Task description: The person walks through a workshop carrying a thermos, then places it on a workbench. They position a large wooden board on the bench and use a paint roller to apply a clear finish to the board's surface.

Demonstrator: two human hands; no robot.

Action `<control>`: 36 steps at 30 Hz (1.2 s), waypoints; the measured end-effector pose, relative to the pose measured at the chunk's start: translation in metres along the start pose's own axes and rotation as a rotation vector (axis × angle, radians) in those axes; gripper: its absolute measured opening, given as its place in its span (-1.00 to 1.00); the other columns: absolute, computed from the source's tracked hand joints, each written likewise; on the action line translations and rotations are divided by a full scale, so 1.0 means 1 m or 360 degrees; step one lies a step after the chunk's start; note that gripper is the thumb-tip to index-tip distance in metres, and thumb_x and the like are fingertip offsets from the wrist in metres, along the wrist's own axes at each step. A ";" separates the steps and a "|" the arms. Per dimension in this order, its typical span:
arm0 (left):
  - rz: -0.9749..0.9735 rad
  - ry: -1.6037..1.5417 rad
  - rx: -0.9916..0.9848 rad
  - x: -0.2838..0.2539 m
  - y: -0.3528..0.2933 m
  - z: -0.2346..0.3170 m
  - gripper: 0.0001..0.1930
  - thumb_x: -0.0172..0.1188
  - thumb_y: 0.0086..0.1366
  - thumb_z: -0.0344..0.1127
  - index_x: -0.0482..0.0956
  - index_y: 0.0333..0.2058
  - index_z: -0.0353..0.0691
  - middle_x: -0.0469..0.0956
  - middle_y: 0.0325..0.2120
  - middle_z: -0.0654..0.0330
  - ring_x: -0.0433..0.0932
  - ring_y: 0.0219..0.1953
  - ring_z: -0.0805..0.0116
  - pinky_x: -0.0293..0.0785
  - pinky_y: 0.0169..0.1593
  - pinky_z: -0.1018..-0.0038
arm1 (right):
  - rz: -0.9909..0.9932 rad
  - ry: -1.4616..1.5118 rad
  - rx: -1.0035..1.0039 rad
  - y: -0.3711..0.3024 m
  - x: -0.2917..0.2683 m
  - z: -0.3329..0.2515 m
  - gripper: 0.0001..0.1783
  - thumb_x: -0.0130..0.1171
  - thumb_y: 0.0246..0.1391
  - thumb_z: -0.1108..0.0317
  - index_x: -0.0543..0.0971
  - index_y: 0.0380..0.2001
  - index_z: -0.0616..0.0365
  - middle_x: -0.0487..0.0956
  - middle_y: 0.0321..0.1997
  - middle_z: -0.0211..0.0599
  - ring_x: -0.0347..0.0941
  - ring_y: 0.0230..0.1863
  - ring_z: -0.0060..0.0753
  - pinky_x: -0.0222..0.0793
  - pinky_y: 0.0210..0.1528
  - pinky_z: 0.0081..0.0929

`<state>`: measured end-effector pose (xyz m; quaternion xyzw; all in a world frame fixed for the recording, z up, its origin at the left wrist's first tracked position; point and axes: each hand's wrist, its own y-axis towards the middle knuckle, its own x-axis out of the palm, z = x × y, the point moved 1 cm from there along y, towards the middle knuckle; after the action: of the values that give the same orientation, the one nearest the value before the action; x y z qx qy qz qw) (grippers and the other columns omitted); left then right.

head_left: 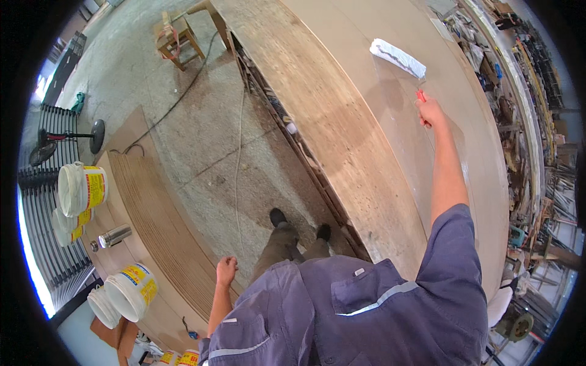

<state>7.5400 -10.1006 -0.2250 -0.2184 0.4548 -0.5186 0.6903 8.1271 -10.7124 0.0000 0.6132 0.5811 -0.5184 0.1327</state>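
My right hand (pixel 431 112) is wrapped round the red handle of a paint roller (pixel 398 57). The roller's white, fluffy sleeve lies on a large brown board (pixel 394 116) on the workbench, beyond my hand. Part of the board near the roller looks wet and shiny. My left hand (pixel 226 270) hangs at my side over the floor, away from the bench. Its fingers are curled in, and nothing shows in them.
A bare wooden plank (pixel 342 128) runs along the bench's near side. To my left is a stack of brown boards (pixel 152 219) bearing white buckets (pixel 132 291) and a steel flask (pixel 115 235). A wooden stool (pixel 177 40), black fan (pixel 96 135) and cable (pixel 177 100) stand or lie farther off.
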 end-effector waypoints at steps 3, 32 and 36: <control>-0.0007 -0.0142 -0.0043 -0.008 0.013 0.004 -0.66 0.14 0.29 -0.23 0.56 -0.18 -0.47 0.64 -0.39 0.04 0.63 -0.43 0.33 0.60 -0.33 0.42 | 0.0045 0.0037 -0.0186 -0.021 0.011 0.017 -0.48 -0.04 0.21 0.20 0.34 0.25 -0.09 0.39 -0.71 -0.36 0.29 -0.81 -0.46 0.17 -0.77 -0.41; 0.0141 -0.0066 0.0165 -0.179 0.264 0.391 -0.63 0.14 0.30 -0.21 0.57 -0.14 -0.49 0.65 -0.31 -0.05 0.67 -0.30 0.27 0.60 -0.24 0.41 | 0.0273 0.1323 0.0282 0.300 0.025 -0.203 -0.47 -0.07 0.27 -0.26 0.37 -0.44 -0.01 0.32 -0.73 -0.46 0.26 -0.79 -0.53 0.15 -0.78 -0.53; 0.0080 0.0118 0.0196 -0.201 0.321 0.428 -0.64 0.14 0.31 -0.22 0.56 -0.13 -0.47 0.66 -0.31 -0.04 0.67 -0.31 0.27 0.58 -0.23 0.40 | 0.0194 0.1115 0.0451 0.264 0.039 -0.175 -0.39 -0.18 0.27 -0.34 0.34 -0.47 0.01 0.29 -0.75 -0.46 0.24 -0.79 -0.52 0.16 -0.77 -0.52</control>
<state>8.0615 -9.8719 -0.1824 -0.1446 0.4526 -0.5359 0.6979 8.4275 -10.6327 -0.0723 0.7989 0.4762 -0.3438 -0.1296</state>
